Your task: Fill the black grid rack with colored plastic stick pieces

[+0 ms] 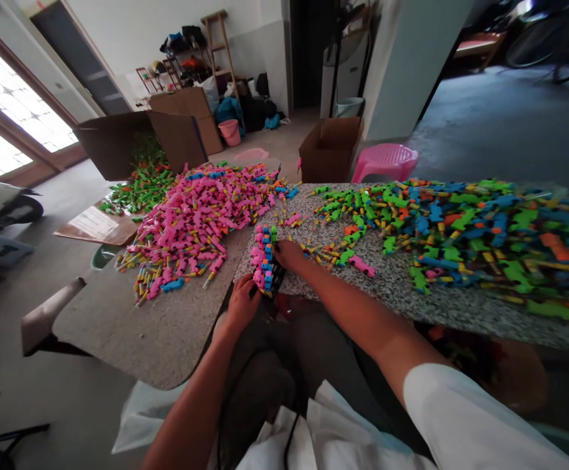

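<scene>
In the middle of the head view, a dark rack (277, 277) holds rows of small pink and blue plastic pieces (263, 256), with a green one at the far end. My left hand (244, 301) is curled at the rack's near left corner, its fingers against the edge. At the rack's right side, my right hand (290, 256) has its fingers bent together beside the upper pieces. What its fingertips hold, if anything, is hidden. Loose pieces with yellow ends (331, 254) lie just right of that hand.
A large pink heap (196, 209) covers the left of the stone tabletop (167, 339). Green, blue and orange pieces (470, 228) spread along the right. Beyond stand a cardboard box (331, 147), a pink stool (387, 160) and an open carton (113, 140) with green pieces.
</scene>
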